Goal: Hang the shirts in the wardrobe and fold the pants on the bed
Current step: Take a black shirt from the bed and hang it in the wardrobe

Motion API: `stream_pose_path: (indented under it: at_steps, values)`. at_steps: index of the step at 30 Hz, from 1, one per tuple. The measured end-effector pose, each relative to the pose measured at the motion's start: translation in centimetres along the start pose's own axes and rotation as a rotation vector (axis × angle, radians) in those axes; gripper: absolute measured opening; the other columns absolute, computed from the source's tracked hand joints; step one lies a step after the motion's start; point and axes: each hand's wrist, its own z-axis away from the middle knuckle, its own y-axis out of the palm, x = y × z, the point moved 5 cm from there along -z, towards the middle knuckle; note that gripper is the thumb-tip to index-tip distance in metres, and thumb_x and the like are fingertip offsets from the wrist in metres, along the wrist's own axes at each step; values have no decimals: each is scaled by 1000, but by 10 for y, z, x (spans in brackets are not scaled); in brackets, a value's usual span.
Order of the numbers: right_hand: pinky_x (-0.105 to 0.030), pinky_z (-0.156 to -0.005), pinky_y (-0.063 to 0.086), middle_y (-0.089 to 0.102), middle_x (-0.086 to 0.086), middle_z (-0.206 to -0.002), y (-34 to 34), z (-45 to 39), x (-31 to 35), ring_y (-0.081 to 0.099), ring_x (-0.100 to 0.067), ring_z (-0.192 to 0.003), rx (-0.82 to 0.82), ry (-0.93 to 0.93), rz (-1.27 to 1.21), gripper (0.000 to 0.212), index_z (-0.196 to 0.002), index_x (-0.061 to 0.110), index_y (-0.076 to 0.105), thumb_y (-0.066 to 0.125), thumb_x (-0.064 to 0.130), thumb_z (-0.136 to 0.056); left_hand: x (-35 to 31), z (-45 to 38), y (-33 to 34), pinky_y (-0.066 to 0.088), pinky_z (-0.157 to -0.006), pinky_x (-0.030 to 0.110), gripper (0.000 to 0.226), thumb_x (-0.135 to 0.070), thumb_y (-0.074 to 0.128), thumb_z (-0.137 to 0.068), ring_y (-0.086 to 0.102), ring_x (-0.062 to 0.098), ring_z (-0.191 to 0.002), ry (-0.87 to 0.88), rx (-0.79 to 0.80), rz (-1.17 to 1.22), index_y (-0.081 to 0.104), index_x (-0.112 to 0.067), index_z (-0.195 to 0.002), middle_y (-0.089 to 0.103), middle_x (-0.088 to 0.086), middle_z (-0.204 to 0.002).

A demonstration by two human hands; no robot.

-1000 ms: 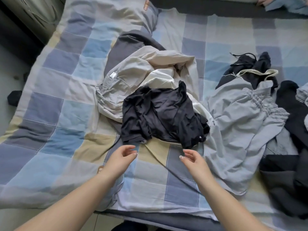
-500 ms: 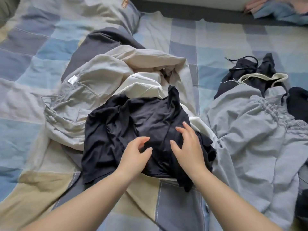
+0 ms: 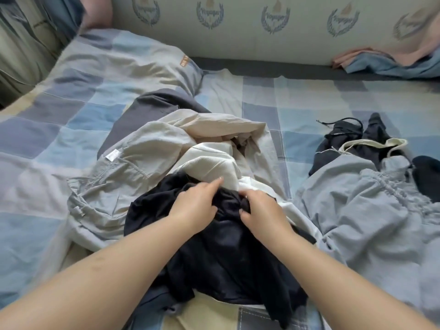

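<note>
So both hands have moved from hovering at the bed's near edge to right on the black shirt point(image 3: 214, 253), which sits on the beige garments point(image 3: 152, 148) mid-bed. Left hand point(image 3: 195, 206) lies on it, fingers mostly straight, while right hand point(image 3: 264, 213) curls and bunches its top edge. Looks like pickup's starting; nothing's been hung yet, and the grey pants point(image 3: 362, 210) lie unfolded alongside.

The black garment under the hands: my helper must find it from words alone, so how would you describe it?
On the checked bed cover, find the crumpled heap in the middle. The black garment lies at its near edge, atop the beige clothes, with the left hand and right hand on it. It is the heap's only black piece.
</note>
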Motion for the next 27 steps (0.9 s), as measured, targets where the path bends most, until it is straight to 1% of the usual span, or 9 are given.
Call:
stream_pose_path:
  at_steps: [3,5,7,10,12,15,18,21,27]
  values:
    - [-26,-80,43,61,5,-106,-19,33,13,56,-18,-103,88,-96,91,30,-117,27,61,53,20,-89,-21,28,-14,40,-94,36,51,-29,64,-87,48,24,-119,209,-6,-121,49,-35,-135,52,-4,-128]
    - [-30,-86,46,61,4,-111,-44,53,22,57,-19,-104,134,-142,119,31,-120,28,63,53,22,-91,-40,48,-35,46,-82,36,28,-31,78,-72,58,25,-107,366,-43,-110,70,-33,-98,63,-5,-112]
    - [-32,-77,49,60,2,-100,-74,74,39,60,-21,-91,159,-217,185,30,-115,30,66,57,19,-88,-60,68,-56,51,-78,32,17,-32,78,-66,64,20,-99,514,8,-94,65,-28,-77,67,-7,-100]
    - [-21,-43,35,49,10,-68,-126,102,61,53,-10,-57,165,-304,339,27,-83,36,70,78,23,-61,-96,103,-90,45,-81,31,9,-29,53,-87,58,19,-93,512,220,2,54,-22,-93,62,-4,-94]
    - [-20,-40,23,44,13,-62,-166,118,74,49,-7,-50,128,-335,487,22,-70,36,66,78,29,-53,-114,127,-114,40,-73,28,13,-33,47,-91,55,18,-88,460,225,81,48,-23,-100,59,-5,-93]
    - [-19,-39,27,44,12,-63,-236,147,97,49,-10,-49,73,-367,480,9,-67,32,65,68,31,-59,-144,159,-166,38,-69,26,20,-38,50,-90,56,15,-87,434,223,186,46,-26,-105,60,-9,-95]
    - [-19,-36,30,45,11,-63,-304,175,119,48,-11,-48,-46,-311,357,7,-69,33,66,66,29,-63,-167,177,-218,41,-73,29,26,-48,48,-92,58,20,-93,473,200,44,50,-27,-107,64,-3,-102]
    - [-20,-41,38,48,12,-69,-359,207,137,53,-11,-53,-61,-271,251,7,-76,33,68,66,34,-70,-187,188,-274,42,-74,29,27,-50,46,-94,59,20,-93,497,144,-51,53,-27,-106,65,-3,-100]
    - [-16,-70,43,50,13,-92,-451,263,163,52,-3,-78,-114,-180,137,14,-91,22,69,68,35,-85,-228,219,-375,41,-74,31,23,-40,54,-92,57,21,-90,567,-26,-6,47,-22,-103,62,-4,-96]
